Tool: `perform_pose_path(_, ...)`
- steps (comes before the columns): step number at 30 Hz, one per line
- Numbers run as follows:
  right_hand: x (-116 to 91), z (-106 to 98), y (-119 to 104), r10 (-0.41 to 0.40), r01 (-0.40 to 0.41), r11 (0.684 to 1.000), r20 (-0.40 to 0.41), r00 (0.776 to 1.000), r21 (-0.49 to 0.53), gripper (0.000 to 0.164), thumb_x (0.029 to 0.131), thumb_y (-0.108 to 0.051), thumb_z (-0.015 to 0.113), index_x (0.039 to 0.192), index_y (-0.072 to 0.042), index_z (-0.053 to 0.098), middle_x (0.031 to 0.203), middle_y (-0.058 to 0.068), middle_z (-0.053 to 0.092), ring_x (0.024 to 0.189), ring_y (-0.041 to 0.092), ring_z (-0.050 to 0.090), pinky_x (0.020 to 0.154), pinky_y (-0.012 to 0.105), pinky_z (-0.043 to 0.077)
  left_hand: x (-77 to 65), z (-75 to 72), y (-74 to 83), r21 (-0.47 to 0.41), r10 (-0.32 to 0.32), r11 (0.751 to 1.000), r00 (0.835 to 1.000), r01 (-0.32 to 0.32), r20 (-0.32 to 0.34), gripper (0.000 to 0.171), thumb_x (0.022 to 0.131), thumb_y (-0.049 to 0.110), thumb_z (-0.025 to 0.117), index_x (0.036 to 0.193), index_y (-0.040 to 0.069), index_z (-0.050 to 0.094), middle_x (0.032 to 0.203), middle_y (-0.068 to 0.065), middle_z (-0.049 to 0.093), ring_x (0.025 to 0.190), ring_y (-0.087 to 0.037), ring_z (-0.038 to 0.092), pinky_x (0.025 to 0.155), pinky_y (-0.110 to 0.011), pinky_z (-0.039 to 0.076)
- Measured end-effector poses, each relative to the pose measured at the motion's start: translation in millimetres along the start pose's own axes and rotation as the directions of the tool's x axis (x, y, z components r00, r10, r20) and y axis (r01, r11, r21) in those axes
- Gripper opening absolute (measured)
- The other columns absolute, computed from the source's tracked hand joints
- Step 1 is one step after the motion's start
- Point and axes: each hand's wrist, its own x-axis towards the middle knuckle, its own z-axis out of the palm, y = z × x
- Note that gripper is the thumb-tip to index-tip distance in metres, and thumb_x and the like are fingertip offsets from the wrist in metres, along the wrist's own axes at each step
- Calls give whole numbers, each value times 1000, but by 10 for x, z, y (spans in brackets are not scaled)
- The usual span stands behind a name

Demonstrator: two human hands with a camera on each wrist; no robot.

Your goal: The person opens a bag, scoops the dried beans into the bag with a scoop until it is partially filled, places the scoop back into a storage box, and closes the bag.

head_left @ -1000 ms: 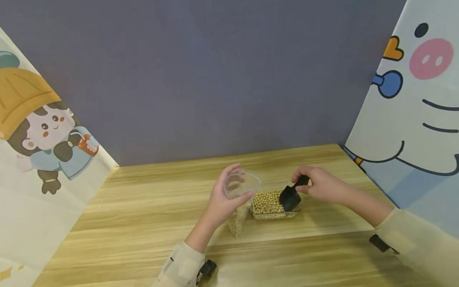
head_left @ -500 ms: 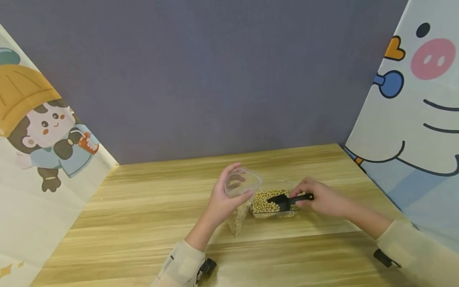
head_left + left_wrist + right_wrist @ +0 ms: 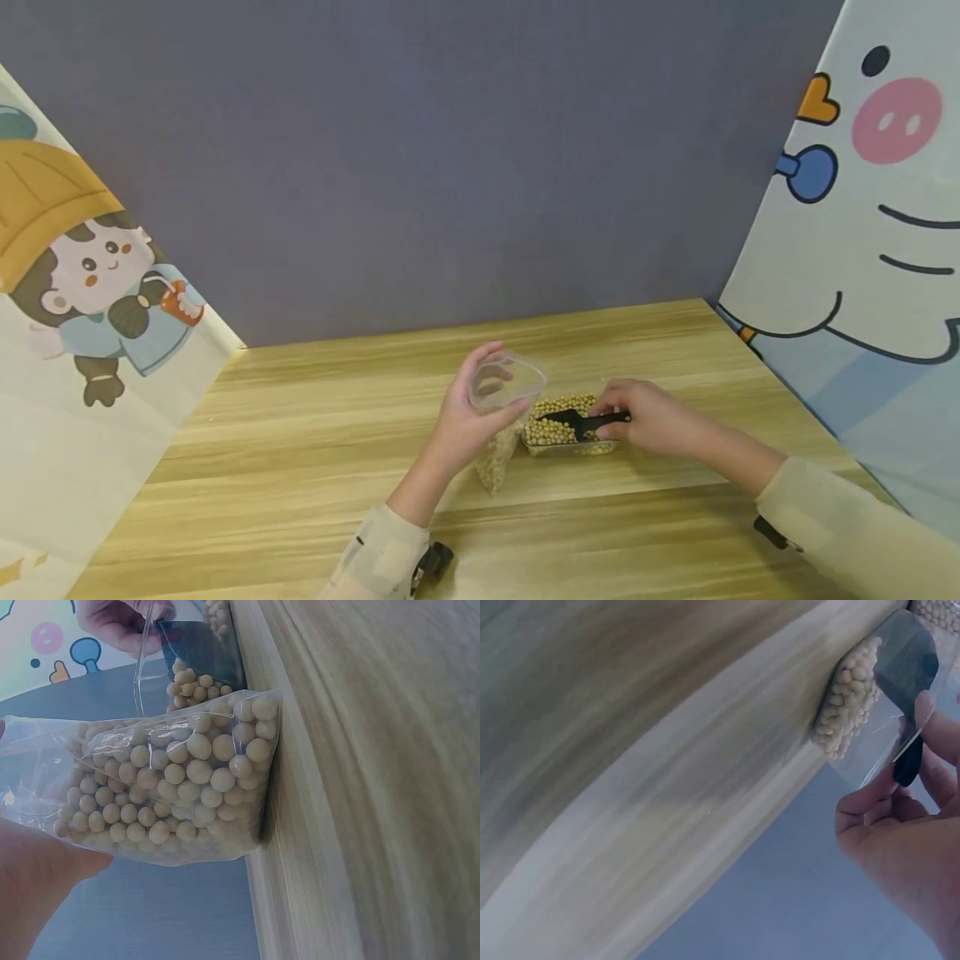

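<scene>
With its thumb and fingers round the mouth, my left hand (image 3: 468, 417) holds a clear plastic bag (image 3: 495, 462) upright. Pale round beans fill the bag's lower part, and its base touches the table in the left wrist view. A clear rectangular container (image 3: 573, 450) of yellow beans (image 3: 551, 432) stands just right of the bag. My right hand (image 3: 648, 417) pinches the handle of a black scoop (image 3: 600, 421). The scoop's blade lies inside the container among the beans; in the right wrist view the scoop (image 3: 907, 671) shows through the clear wall.
Both things stand on a wood-grain table (image 3: 337, 450). A grey-blue panel (image 3: 480, 167) rises at the back. Cartoon-printed panels (image 3: 892, 275) flank the table on either side.
My right hand has come down and left. The scoop has tipped from steep to nearly level, its blade sinking into the beans. The left hand and bag stay still.
</scene>
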Motion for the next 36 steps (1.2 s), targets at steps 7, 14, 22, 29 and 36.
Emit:
perform_pose_path(7,-34,18,-24,-17,16,1000,-59,998,-23,17,84,-23,76,100,-22,74,86,-13,57,73,1,48,64,22,43,2,10,-9,-20,6,1000,1000,-7,-3,76,78,4,79,142,22,43,136,-10,54,121,-39,53,109,-57,41)
perform_pose_path(14,-147,6,111,2,13,996,-173,985,87,22,83,-15,76,105,-18,75,81,-9,55,66,3,43,57,21,40,9,5,-36,3,19,1000,1000,-19,0,75,79,7,80,141,27,44,135,-7,54,119,-37,54,107,-54,44)
perform_pose_path(22,-229,-41,344,71,-39,980,-163,984,193,21,85,-24,74,106,-24,74,91,-9,63,73,6,49,59,23,43,17,-3,-43,6,18,1000,1000,-18,-6,75,78,7,80,141,28,44,135,-6,55,119,-35,55,107,-56,44)
perform_pose_path(29,-258,-138,390,82,-37,971,-183,980,234,16,87,-30,73,102,-28,74,95,-11,68,81,4,56,65,24,47,18,4,-31,-20,18,1000,1000,-18,-7,76,78,1,78,142,22,43,136,-11,53,120,-38,54,108,-58,42)
perform_pose_path(36,-188,-511,203,109,-72,980,-197,974,187,15,89,-32,71,103,-27,74,101,-7,67,81,6,53,64,24,46,-6,-16,-26,2,5,1000,1000,-5,0,76,79,10,80,142,28,42,136,-5,54,121,-35,54,108,-54,43)
